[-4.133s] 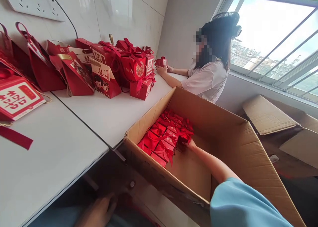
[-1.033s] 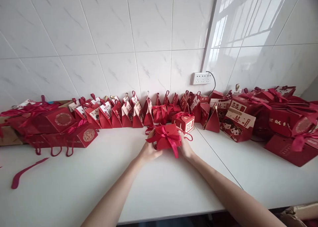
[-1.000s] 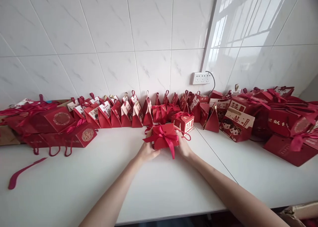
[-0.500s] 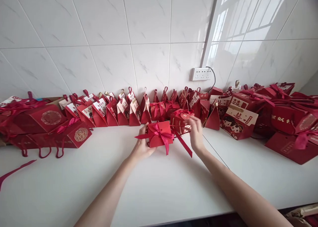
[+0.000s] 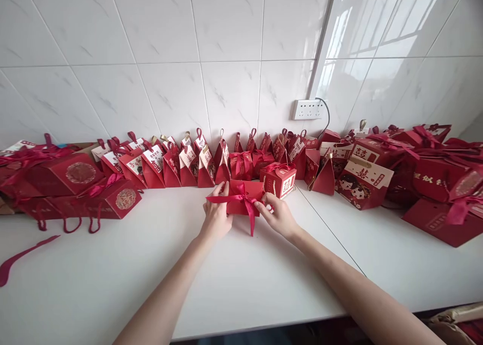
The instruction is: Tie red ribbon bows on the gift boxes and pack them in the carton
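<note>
A small red gift box (image 5: 234, 189) with a crimson ribbon bow (image 5: 245, 200) sits on the white tabletop between my hands. My left hand (image 5: 217, 215) is closed around the box's left side. One ribbon tail stretches left across its fingers, and another hangs down the box's front. On the right, my right hand (image 5: 278, 215) has its thumb and fingers pinched at the bow's right part, against the box's edge; the exact hold is partly hidden. Just behind that hand stands another red gift box (image 5: 285, 180) with a white label and twisted cord handles.
A row of red and cream triangular gift boxes (image 5: 169, 170) lines the tiled wall. Stacked red boxes stand at left (image 5: 116, 199) and right (image 5: 441, 219). A loose ribbon strip (image 5: 26, 249) lies at left. A power strip (image 5: 308, 109) is on the wall.
My right hand has come down and left, from the raised cord to the bow. The ribbon strand trailing right is out of sight now. My left hand has shifted over the box's side.
</note>
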`<move>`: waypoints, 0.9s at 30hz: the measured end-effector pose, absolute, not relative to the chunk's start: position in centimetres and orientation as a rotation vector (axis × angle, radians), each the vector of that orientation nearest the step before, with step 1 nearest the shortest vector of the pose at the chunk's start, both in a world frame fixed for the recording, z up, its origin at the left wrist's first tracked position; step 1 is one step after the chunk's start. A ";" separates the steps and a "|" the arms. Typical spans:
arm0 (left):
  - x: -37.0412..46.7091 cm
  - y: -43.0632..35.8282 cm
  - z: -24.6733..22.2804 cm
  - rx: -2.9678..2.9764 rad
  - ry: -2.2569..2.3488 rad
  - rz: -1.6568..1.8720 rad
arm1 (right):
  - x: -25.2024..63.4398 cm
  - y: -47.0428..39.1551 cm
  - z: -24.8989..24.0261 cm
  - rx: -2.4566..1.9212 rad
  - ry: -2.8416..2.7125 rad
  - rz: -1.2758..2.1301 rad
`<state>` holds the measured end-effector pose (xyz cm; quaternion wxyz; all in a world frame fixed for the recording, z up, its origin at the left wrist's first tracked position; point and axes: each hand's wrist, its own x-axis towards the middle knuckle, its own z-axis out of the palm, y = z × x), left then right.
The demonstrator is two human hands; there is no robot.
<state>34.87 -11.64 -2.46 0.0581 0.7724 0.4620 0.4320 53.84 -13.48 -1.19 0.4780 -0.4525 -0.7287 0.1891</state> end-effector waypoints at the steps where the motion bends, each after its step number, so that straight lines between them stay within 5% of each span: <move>1: 34.9 -11.8 -2.3 2.329 1.372 1.302 | 53.9 -13.5 -1.3 -1.098 -1.781 0.449; 13: 34.9 -11.9 -1.1 1.409 0.961 1.549 | 54.5 -13.4 -1.0 -1.034 -1.892 0.398; 27: 35.4 -13.4 0.2 1.852 1.109 1.345 | 54.6 -12.8 -0.9 -1.082 -1.515 0.501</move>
